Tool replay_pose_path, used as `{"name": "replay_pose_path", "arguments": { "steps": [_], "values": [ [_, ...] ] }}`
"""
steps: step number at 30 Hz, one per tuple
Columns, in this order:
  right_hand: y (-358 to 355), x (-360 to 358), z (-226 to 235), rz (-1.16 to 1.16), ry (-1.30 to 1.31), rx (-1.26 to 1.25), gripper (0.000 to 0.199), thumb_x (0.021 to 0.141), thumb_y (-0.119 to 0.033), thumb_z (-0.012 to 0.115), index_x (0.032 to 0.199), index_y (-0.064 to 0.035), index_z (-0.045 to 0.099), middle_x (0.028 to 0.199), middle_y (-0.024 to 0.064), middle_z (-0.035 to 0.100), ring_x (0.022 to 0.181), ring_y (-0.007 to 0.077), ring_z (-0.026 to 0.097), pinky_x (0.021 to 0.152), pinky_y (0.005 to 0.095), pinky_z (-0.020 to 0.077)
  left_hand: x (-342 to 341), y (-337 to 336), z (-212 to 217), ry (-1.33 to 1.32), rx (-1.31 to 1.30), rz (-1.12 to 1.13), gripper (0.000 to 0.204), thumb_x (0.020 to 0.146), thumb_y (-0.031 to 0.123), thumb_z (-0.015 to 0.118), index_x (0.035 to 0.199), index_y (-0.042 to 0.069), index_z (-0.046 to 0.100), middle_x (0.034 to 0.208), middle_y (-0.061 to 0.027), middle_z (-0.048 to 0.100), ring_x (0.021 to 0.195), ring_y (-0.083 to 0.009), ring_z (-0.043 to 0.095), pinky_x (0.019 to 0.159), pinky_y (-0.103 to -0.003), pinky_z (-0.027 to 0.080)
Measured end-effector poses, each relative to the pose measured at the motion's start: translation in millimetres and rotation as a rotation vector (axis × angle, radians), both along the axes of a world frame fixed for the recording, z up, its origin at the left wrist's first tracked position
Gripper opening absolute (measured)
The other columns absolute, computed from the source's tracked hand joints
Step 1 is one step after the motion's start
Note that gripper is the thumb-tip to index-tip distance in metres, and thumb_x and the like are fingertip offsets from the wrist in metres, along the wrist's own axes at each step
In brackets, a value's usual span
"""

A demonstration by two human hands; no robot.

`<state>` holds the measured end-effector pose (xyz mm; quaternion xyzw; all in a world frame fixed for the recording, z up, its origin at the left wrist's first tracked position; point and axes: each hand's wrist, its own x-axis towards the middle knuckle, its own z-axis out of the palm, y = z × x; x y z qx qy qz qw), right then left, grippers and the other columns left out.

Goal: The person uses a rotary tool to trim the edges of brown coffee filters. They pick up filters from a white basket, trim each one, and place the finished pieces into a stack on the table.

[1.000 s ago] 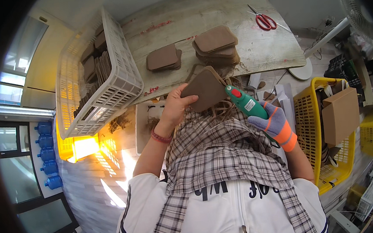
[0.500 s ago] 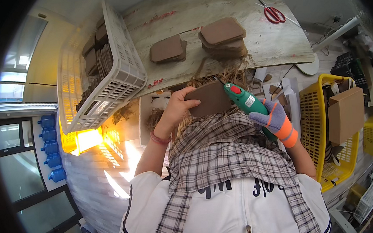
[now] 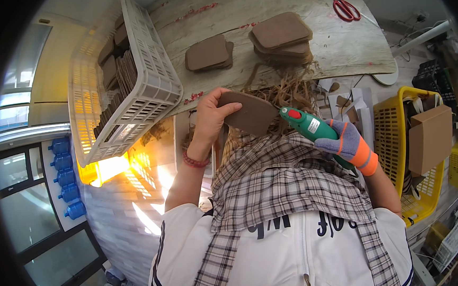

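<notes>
My bare left hand (image 3: 209, 118) pinches a brown rounded rectangular pad (image 3: 252, 113) by its left end, thumb on top. In the gloved right hand (image 3: 348, 142) is a green handheld power tool (image 3: 309, 124) with a red button, its tip pointing at the pad's right edge. Whether tip and edge touch cannot be made out. Brown trimmings (image 3: 289, 88) hang and lie beyond the tool along the table's near edge. On the table stand a tall stack of similar pads (image 3: 282, 30) and a lower stack (image 3: 207, 54) to its left.
Red-handled scissors (image 3: 346, 10) lie at the table's (image 3: 339, 50) far right. A white crate (image 3: 156, 95) filled with brown pads stands at the left. To the right, a yellow crate (image 3: 388, 148) holds a cardboard box (image 3: 430, 139). Blue water jugs (image 3: 67, 178) line the far left wall.
The pad has tilted, its left end now higher, as my left hand turned and moved up. The tool has shifted slightly right and down. The view has shifted a little.
</notes>
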<state>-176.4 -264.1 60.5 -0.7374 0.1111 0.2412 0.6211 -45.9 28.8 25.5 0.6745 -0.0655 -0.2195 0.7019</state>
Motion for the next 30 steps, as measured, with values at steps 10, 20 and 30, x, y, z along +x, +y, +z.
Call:
{"name": "replay_pose_path", "arguments": {
  "steps": [10, 20, 30],
  "values": [
    [2.9, 12.9, -6.0, 0.131, -0.097, -0.158, 0.048, 0.073, -0.035, 0.078, 0.102, -0.0004, 0.061, 0.074, 0.0075, 0.064, 0.066, 0.009, 0.058, 0.062, 0.0253, 0.0482, 2.2, -5.9, -8.1, 0.088, 0.014, -0.142, 0.017, 0.078, -0.002, 0.064, 0.093, 0.001, 0.06, 0.084, -0.0022, 0.065, 0.075, -0.007, 0.059, 0.069, -0.021, 0.048],
    [21.0, 36.0, 1.0, 0.16, -0.106, -0.121, 0.052, 0.072, -0.035, 0.078, 0.104, 0.0013, 0.06, 0.079, 0.0089, 0.066, 0.07, 0.0104, 0.06, 0.066, 0.0263, 0.0494, 7.5, -6.4, 5.7, 0.091, 0.184, -0.329, 0.02, 0.075, -0.004, 0.066, 0.094, 0.001, 0.061, 0.084, 0.0006, 0.063, 0.076, -0.0058, 0.057, 0.07, -0.021, 0.046],
    [38.5, 49.6, -9.2, -0.014, -0.065, 0.047, 0.044, 0.077, -0.026, 0.076, 0.107, 0.0008, 0.058, 0.076, 0.0016, 0.062, 0.065, 0.0035, 0.055, 0.057, 0.018, 0.0445, 30.6, 7.8, 13.9, 0.174, -0.091, -0.147, 0.045, 0.077, -0.008, 0.061, 0.12, 0.003, 0.052, 0.1, -0.0048, 0.062, 0.09, -0.009, 0.058, 0.08, -0.023, 0.048]
  ]
}}
